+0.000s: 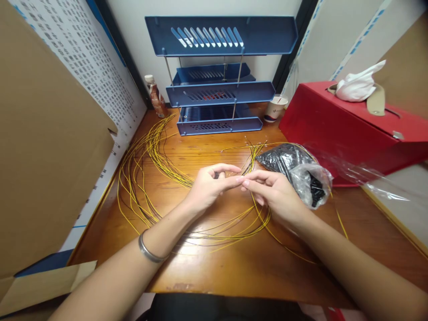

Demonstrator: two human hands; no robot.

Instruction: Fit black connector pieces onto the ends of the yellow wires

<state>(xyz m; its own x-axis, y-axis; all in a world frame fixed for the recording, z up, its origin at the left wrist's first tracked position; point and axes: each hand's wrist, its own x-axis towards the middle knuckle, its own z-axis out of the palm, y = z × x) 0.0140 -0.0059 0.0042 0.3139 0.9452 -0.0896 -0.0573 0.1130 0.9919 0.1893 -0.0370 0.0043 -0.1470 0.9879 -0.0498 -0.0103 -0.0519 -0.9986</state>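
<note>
My left hand [211, 183] and my right hand [272, 191] meet fingertip to fingertip over the table. Each is closed in a pinch, thumb against fingers. Whatever sits between the fingertips is too small or hidden to make out. Just behind the fingers, a bundle of yellow and dark wires [251, 156] stands out, its tips fanned and small and pale. Long loops of the same wires [154, 149] curve around to the left, and others pass under my forearms. Close to my right hand lies a clear plastic bag [284, 158] with small black pieces in it.
A blue tiered tray rack [220, 96] stands at the back, between a drink bottle [157, 98] and a paper cup [276, 108]. A red box [310, 125] with tissue on top is at the right. Cardboard [50, 147] walls the left side of the wooden table [200, 274].
</note>
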